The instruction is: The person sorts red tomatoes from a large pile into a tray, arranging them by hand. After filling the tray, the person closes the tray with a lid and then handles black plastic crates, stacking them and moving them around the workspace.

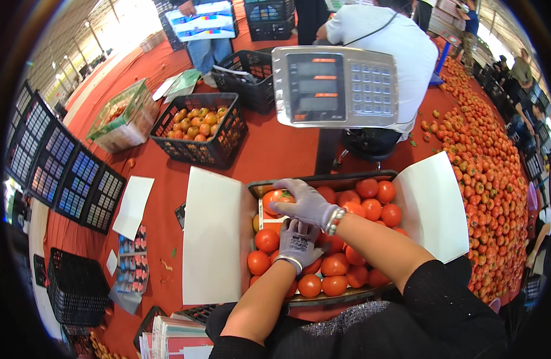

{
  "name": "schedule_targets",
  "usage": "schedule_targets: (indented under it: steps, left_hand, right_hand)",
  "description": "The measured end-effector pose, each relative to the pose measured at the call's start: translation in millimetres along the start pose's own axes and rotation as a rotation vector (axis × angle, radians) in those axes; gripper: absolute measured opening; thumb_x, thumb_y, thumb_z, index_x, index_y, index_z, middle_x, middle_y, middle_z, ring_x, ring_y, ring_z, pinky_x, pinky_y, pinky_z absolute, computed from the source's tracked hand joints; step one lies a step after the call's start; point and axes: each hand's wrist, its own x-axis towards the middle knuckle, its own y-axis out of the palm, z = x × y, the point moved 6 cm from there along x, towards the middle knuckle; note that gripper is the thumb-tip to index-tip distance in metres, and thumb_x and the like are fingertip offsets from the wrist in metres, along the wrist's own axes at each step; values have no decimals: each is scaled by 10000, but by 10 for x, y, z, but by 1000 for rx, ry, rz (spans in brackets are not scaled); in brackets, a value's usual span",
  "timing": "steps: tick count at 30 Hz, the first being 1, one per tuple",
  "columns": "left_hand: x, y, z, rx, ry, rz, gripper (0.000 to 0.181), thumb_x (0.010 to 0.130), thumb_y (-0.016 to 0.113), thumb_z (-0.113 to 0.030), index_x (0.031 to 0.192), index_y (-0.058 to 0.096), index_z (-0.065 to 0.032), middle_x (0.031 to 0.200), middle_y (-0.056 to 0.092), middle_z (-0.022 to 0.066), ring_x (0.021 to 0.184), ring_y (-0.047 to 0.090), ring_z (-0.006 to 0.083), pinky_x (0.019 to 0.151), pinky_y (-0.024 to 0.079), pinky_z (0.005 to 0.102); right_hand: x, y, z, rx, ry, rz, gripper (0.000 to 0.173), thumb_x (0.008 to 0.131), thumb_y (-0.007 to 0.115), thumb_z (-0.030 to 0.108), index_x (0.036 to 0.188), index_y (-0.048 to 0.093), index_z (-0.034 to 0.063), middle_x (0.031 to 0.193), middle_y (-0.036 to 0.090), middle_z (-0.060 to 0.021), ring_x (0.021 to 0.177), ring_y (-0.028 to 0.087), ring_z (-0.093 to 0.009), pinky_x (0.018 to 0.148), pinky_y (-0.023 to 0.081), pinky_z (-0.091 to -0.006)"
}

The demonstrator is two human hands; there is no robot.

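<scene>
Before me an open carton with white flaps (pixel 215 238) holds several red tomatoes (pixel 335 264). Both of my hands wear grey gloves. My right hand (pixel 304 202) is over the carton's far left part, its fingers and thumb around a tomato (pixel 271 203) with a green calyx. Just below it, my left hand (pixel 297 242) reaches palm down among the tomatoes. Its fingertips are partly hidden beneath my right hand, so whether it grips anything is unclear. A red and white printed panel (pixel 271 223) shows beside its fingers.
A scale's display panel (pixel 336 87) stands beyond the carton. Tomatoes fill a black plastic crate (pixel 232 134) at far left. A large tomato heap (pixel 490 188) spreads along the right. A seated person in a white shirt (pixel 392 49) is behind the display. Stacked black crates (pixel 76 287) stand lower left.
</scene>
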Motion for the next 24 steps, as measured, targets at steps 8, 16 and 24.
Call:
schedule_targets:
  steps: [8,16,24]
  left_hand:
    - [-54,320,137,-140,-85,-5,834,900,410,-711,1547,337,-191,1570,383,129,1415,383,337,1138,269,555]
    - [-43,187,51,-66,-70,5,841,890,456,-707,1517,395,-150,1512,420,159,1399,371,345,1129,258,560]
    - [-60,-35,-2,-191,-53,-17,749,868,571,-616,1433,491,-130,1440,447,173,1349,396,364,1100,297,569]
  right_hand:
    - [-67,753,152,-573,211,331,707,877,633,521,1468,453,175,1430,478,-213,1236,561,-393,1007,472,-532]
    - [80,489,-213,21,173,66,712,751,761,474,1288,608,32,1047,680,-215,1065,658,-350,936,516,-421]
    - [614,774,-301,-220,104,594,745,902,574,675,1132,639,-30,971,707,-185,861,696,-303,761,549,-402]
